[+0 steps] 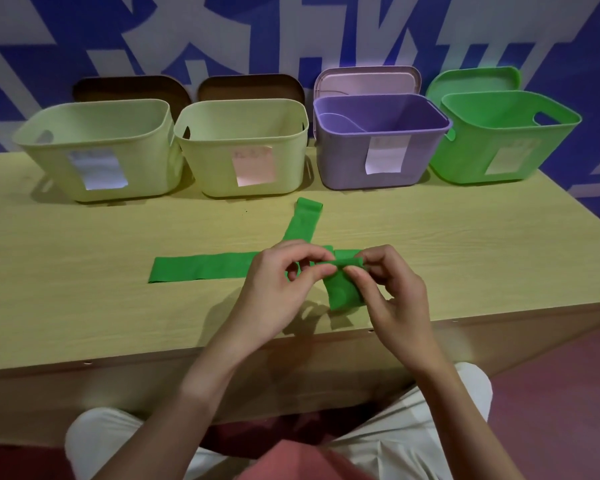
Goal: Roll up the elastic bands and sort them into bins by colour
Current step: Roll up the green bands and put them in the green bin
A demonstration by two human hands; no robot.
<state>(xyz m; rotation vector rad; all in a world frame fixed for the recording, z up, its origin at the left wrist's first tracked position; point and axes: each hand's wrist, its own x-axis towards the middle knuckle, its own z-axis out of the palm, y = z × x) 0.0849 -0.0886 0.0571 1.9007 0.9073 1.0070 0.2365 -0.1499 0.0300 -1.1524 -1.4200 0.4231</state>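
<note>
While both hands meet just below the middle of the frame, the left hand (278, 282) and the right hand (385, 289) pinch the rolled end of a green elastic band (343, 289), thumbs and forefingers curled tight on the fabric, with a short flap of it hanging down between the palms. Whether this piece is joined to the long green strip (201, 268) that lies flat on the wooden table (84, 244) and runs toward the left of the frame cannot be told, since the hands cover the place where they meet. Another green strip (303, 221) runs from behind the left hand's knuckles up toward the centre of the frame, its far end curled into a small loop. Across the upper part of the frame four bins stand in a row at the back of the table: a pale yellow bin (97, 150) at the upper left, a second pale yellow bin (243, 147) just beside it, a purple bin (378, 143) right of centre, and a green bin (499, 136) at the upper right. Each carries a paper label on its front, the writing too blurred to read. Lids lean against the blue and white wall (222, 36) behind the bins. At the bottom of the frame light trousers (430, 427) show on the person's knees.
</note>
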